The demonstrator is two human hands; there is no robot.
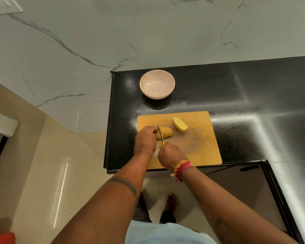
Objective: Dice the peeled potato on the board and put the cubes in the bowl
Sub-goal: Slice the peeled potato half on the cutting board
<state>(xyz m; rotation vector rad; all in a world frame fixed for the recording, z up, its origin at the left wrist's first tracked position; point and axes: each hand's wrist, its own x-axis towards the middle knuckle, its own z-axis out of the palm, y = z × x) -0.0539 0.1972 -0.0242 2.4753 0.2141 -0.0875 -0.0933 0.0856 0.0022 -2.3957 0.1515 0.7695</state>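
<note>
A wooden cutting board lies on the black counter. On it, a peeled potato half is cut into several slices that still stand together. My left hand holds its left end with curled fingers. My right hand grips a knife by its yellow handle, and the blade sits in the potato half near my left fingers. A second, uncut potato half lies further back on the board. A pale pink bowl stands empty behind the board.
The black counter stretches to the right, and its left edge drops to a tiled floor. A marble wall rises behind. A lower dark surface sits at the near right. My feet show below the counter edge.
</note>
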